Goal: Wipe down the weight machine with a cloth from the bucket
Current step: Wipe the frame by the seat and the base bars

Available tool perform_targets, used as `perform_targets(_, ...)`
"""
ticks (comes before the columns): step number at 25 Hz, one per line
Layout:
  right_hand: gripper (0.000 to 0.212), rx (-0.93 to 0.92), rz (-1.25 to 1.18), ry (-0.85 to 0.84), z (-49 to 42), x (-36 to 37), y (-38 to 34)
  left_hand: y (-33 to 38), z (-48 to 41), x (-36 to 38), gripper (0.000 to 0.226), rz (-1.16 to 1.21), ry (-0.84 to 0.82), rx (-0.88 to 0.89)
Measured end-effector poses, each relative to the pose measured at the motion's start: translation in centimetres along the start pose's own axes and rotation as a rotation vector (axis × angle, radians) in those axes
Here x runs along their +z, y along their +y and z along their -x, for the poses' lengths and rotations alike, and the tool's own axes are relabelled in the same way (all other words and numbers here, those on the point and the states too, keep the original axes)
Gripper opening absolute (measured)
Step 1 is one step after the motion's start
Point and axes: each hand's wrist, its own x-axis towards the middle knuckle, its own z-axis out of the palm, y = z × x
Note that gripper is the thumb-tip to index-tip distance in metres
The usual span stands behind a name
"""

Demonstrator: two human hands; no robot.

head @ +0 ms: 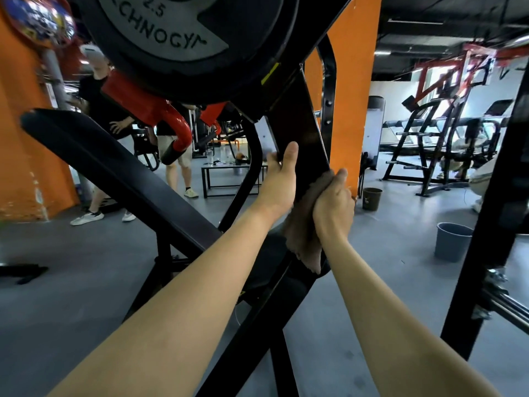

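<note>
Brown cloth [303, 224] bunched in our right hand [333, 202], fingers clenched round it, pressed to black frame bar [300, 124] for wiping; our left hand [282, 173] grips bar edge, steadying. Grey bucket [452, 242] well apart on floor.

A: Landmark?
B: Orange pillar [347, 110]. Grey floor [86, 267].
A: Around it?
B: Low table [229, 167] left, brown bin [372, 198] at its foot, black rack [423, 167] right, strip light [412, 22] above.

head-worn wide-angle | faces forward and down | close against weight machine [303, 124] | only view
</note>
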Motion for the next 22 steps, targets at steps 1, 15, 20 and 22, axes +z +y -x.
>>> perform_targets(1,0.063,0.072,-0.009,0.011,0.4,-0.3,0.9,0.0,0.0,-0.1,0.085,0.001,-0.004,-0.001)
perform_targets(15,0.065,0.25,0.045,0.041,1.1,0.0,3.2,0.1,0.2,-0.2,0.083,-0.013,-0.005,-0.005)
perform_targets(20,0.061,0.044,-0.087,-0.076,1.1,-0.7,0.3,1.1,1.6,0.4,0.074,-0.013,0.054,0.004)
perform_targets(22,0.061,0.016,-0.045,-0.091,2.7,-0.5,2.7,0.6,2.3,0.6,0.068,0.02,0.074,-0.034)
